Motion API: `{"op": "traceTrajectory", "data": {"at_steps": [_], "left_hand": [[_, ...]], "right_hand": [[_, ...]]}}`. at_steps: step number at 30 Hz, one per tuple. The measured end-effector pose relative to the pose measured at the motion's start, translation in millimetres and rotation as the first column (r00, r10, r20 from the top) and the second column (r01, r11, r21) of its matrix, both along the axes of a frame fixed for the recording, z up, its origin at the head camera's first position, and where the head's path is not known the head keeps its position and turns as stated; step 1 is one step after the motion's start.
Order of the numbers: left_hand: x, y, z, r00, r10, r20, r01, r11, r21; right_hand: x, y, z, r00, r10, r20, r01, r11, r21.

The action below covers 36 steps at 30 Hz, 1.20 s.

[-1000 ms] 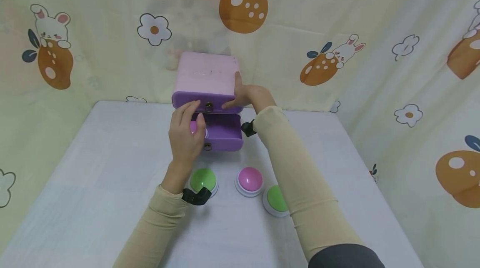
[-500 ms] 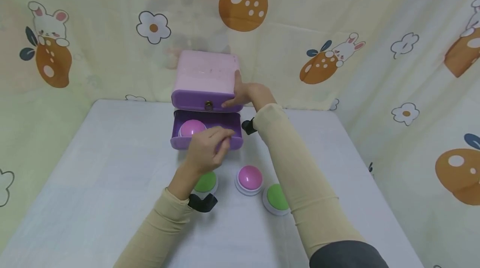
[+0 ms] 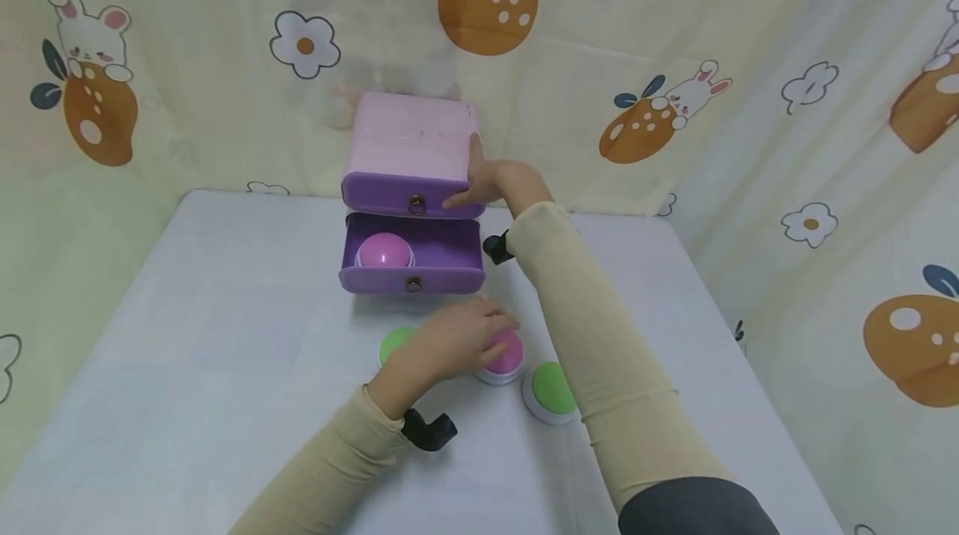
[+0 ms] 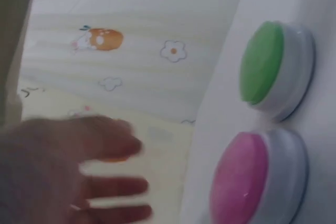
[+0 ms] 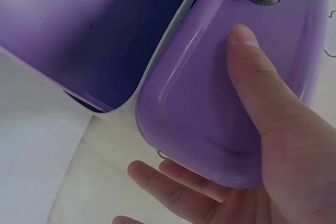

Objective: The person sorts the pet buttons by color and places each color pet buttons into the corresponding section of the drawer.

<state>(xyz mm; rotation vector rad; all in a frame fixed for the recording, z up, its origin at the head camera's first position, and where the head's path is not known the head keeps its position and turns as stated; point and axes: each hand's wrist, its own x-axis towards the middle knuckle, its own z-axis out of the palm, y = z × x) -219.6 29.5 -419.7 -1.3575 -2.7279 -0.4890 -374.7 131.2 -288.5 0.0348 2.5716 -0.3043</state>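
My left hand (image 3: 453, 339) reaches over the pink dome button (image 3: 510, 357) on the table, partly covering it; in the left wrist view its fingers are spread and hold nothing. With my right hand (image 3: 498, 181) I steady the right front corner of a small pink cabinet (image 3: 408, 136). Its thumb lies on the purple upper drawer front (image 5: 205, 103), while the other fingers stretch along the side. Below, the lower drawer (image 3: 449, 281) is pulled out with another pink dome button (image 3: 385, 250) inside at the left.
A green dome button (image 3: 395, 342) sits partly behind my left hand. Another green dome button (image 3: 553, 389) is to the right, beside my right sleeve (image 3: 599, 360). Behind the white table (image 3: 187, 352) hangs a printed curtain (image 3: 225, 102).
My left hand has moved from the cabinet front, across the lower drawer, down and right to the pink button on the table. My right hand has stayed at the cabinet corner.
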Motion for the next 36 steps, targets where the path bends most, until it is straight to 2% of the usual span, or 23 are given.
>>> {"op": "traceTrajectory", "data": {"at_steps": [1,4,7,8,14,19,25,30,36], "left_hand": [[-0.2,2.2,-8.2,1.000,-0.004,0.007,0.004,0.999,-0.042],[5.3,7.8,-16.9,0.999,0.018,0.038,-0.013,0.992,-0.122],[9.7,14.8,-25.5,0.998,0.052,0.028,-0.048,0.991,-0.123],[12.3,17.3,-24.0,0.997,0.072,0.036,-0.067,0.990,-0.128],[15.4,32.0,-44.6,0.989,0.143,-0.032,-0.146,0.981,-0.128],[17.7,37.9,-57.2,0.985,0.167,-0.054,-0.173,0.975,-0.143],[18.1,39.7,-61.6,0.980,0.173,-0.103,-0.186,0.974,-0.131],[17.2,42.6,-64.8,0.984,0.162,-0.077,-0.171,0.976,-0.136],[18.5,44.5,-62.1,0.988,0.142,-0.057,-0.149,0.976,-0.158]], "right_hand": [[0.0,0.1,0.3,1.000,-0.001,0.000,0.001,1.000,0.001],[-0.3,0.7,0.6,1.000,-0.008,0.004,0.008,1.000,-0.008],[-0.9,1.4,0.4,1.000,-0.011,0.007,0.011,1.000,-0.027],[-1.2,1.7,0.3,1.000,-0.013,0.008,0.013,0.999,-0.034],[-1.7,2.5,0.0,1.000,-0.028,0.010,0.028,0.999,-0.045],[-0.9,2.5,0.7,1.000,-0.016,0.008,0.016,0.999,-0.038],[-1.9,2.9,-0.4,1.000,-0.008,0.005,0.008,0.999,-0.034],[-1.4,3.5,-1.3,1.000,0.002,0.002,-0.002,0.999,-0.037],[-0.8,3.6,-2.5,1.000,-0.011,0.001,0.011,0.998,-0.056]]}}
